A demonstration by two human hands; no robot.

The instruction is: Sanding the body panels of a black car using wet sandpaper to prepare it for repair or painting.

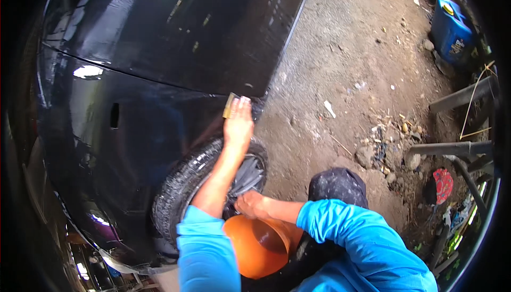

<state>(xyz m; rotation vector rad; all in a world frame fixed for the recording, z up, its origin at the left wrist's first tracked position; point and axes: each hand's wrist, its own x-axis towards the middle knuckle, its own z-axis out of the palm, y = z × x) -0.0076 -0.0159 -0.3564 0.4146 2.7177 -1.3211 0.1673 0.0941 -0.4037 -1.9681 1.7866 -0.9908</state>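
My left hand (pixel 239 122) presses a yellow sponge (pixel 229 105), partly covered by the fingers, against the lower side of a glossy black car (pixel 143 111), just above the wheel arch. Below it is the car's wheel (pixel 183 185), with a dark, wet-looking tire and grey spokes; my left forearm crosses in front of it. My right hand (pixel 251 205) is beside the spokes, just above the rim of an orange bucket (pixel 261 247). Its fingers look curled, but what they grip, if anything, is hidden. The bucket stands between the wheel and my legs.
Dirt ground (pixel 330 68) with scattered debris and stones (pixel 365 156) runs along the car's right side. A blue jerrycan (pixel 451 30) stands at the far right. Dark pipes or poles (pixel 452 148) jut in from the right edge, near a red patterned cloth (pixel 442 185).
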